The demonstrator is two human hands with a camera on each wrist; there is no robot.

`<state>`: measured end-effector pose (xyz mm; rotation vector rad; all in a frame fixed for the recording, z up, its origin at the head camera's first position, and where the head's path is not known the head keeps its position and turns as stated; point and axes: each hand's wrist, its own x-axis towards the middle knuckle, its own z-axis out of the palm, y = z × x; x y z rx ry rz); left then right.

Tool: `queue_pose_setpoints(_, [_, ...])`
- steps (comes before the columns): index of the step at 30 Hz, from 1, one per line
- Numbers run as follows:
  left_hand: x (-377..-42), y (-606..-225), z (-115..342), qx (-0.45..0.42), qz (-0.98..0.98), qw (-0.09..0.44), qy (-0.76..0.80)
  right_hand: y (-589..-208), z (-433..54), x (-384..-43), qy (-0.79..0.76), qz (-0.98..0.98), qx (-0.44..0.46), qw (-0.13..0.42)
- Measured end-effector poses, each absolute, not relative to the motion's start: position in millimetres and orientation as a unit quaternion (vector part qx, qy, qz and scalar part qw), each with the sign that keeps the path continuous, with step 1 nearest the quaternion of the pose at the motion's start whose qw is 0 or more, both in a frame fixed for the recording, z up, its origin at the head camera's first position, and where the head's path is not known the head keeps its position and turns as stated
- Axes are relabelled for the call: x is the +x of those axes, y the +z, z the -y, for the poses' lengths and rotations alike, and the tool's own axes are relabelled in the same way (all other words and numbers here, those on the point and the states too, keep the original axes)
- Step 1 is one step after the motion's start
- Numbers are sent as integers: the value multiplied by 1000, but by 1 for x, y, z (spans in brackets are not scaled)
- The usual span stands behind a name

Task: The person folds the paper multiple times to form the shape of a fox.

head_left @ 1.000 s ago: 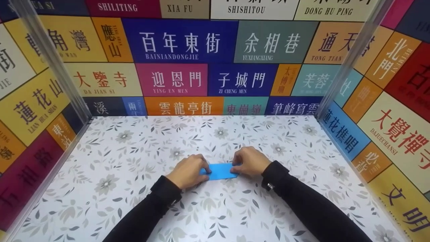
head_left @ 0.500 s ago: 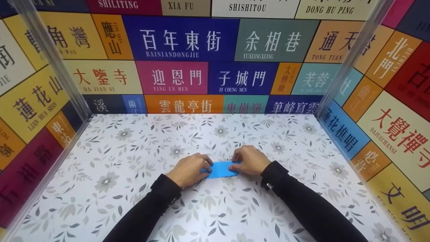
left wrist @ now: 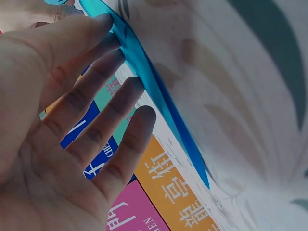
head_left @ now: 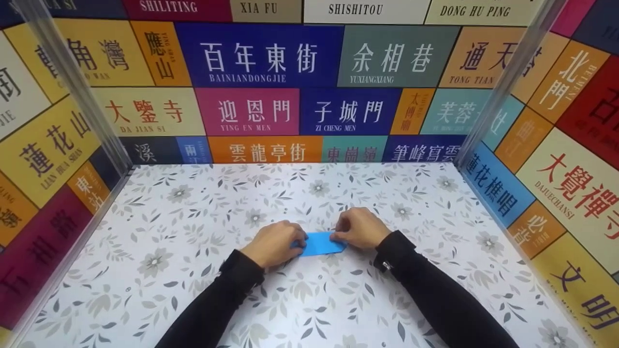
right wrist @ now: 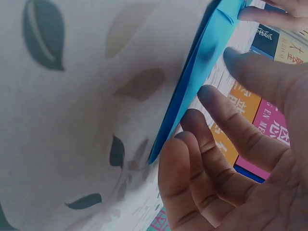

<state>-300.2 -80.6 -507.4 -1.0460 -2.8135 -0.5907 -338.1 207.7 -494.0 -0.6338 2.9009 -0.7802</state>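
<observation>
Mid-tabletop (head_left: 203, 208), well apart from the far edge: left hand (head_left: 275, 244), thumb and index tips close together at one end of the strip (head_left: 320, 244); whether they pinch it, cannot tell. Right hand (head_left: 362, 229), thumb and fingers apart, loosely bent, at the other end.

Strip: bright blue, folded, layers parting along one side with a darker gap; near right corner bevelled. Left end hidden behind the left hand, far right corner behind the right thumb; layer count unclear.

Sleeves (head_left: 435, 290): two, black, cut off below.

Tabletop: white, grey floral print; near edge out of frame.

Panels (head_left: 266, 58): coloured, lettered, top row cropped.
</observation>
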Motion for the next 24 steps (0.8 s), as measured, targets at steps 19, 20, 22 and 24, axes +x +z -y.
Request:
queue_pose_setpoints(19, [-299,-505,82,-330,920,42,-208,-500,-201,-332,-238,-949,-205,28])
queue_pose_setpoints(20, [-298,-505,83,-330,919,42,-211,-500,-201,-332,-239,-949,-205,27])
queue_pose_setpoints(22, [-298,-506,83,-328,919,43,-216,-501,-201,-331,-241,-948,-205,27])
queue_pose_setpoints(24, [-298,-507,82,-328,918,42,-219,-502,-202,-330,-245,-948,-203,24])
